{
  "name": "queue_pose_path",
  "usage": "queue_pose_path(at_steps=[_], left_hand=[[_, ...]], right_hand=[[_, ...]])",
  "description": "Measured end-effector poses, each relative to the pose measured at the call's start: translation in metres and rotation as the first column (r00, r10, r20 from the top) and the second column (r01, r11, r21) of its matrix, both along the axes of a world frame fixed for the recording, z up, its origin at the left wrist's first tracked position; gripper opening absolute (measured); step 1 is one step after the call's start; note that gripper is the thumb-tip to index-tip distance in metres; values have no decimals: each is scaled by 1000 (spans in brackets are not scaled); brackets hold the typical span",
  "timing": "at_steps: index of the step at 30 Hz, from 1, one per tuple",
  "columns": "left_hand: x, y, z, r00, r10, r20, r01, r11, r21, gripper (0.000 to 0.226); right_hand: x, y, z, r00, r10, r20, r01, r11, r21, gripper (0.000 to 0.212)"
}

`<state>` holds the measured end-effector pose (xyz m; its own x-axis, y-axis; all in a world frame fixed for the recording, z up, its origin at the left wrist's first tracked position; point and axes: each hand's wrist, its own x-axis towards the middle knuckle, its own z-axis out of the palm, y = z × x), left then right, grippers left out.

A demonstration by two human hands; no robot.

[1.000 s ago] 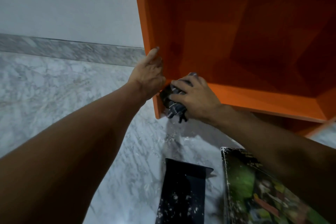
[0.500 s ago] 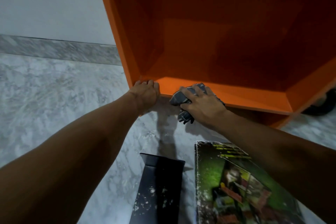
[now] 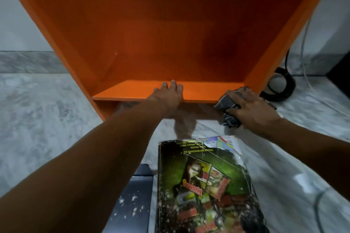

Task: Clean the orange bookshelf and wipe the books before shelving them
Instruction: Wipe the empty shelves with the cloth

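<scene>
marble floor point(image 3: 47, 119): one bookshelf point(image 3: 151, 43), two books point(image 3: 204, 185) point(image 3: 132, 204), one cloth point(image 3: 225, 104) in right hand point(image 3: 253, 108)

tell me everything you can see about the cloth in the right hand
The cloth is dark grey fabric with thin pale lines, crumpled into a wad. The right hand grips it from above against the front edge of the bottom board of the orange bookshelf, at the right end; a loose fold hangs below the edge.
</scene>
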<state>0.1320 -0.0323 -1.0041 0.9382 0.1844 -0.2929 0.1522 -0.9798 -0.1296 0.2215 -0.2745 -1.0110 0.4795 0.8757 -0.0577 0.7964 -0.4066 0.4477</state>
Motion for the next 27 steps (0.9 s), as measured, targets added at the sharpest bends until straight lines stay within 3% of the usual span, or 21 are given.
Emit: queue_pose_path(at_steps=[2, 6, 9, 12, 13, 17, 21, 25, 27], left_hand=[[9, -18, 0, 999, -50, 7, 50, 998, -28, 76], [26, -44, -1, 998, -62, 7, 62, 996, -68, 83], [33, -50, 0, 999, -35, -10, 35, 996, -78, 86], [33, -51, 2, 1000, -23, 3, 23, 996, -87, 83], [33, -51, 2, 1000, -22, 5, 22, 996, -92, 81], [36, -51, -1, 999, -29, 20, 31, 995, -92, 75], [38, -46, -10, 995, -85, 52, 87, 996, -33, 66], [41, -38, -12, 990, -138, 14, 138, 990, -6, 74], [41, -35, -8, 989, -145, -8, 144, 989, -35, 73]], right_hand=[[-7, 3, 2, 998, -68, 16, 68, 998, -18, 28], [-16, 9, -2, 980, -196, -28, 194, 980, -42, 38], [-28, 9, 12, 913, -286, -292, 344, 923, 172, 34], [-38, 7, 42, 717, -320, -620, 615, 710, 344, 10], [-38, 9, 51, 715, -297, -633, 629, 669, 397, 13], [-8, 25, 58, 840, -252, -480, 514, 652, 557, 58], [7, 46, 31, 789, -358, -499, 556, 761, 333, 57], [-11, 44, 13, 853, -360, -378, 494, 791, 360, 51], [-15, 34, 25, 840, -349, -416, 499, 796, 341, 49]])
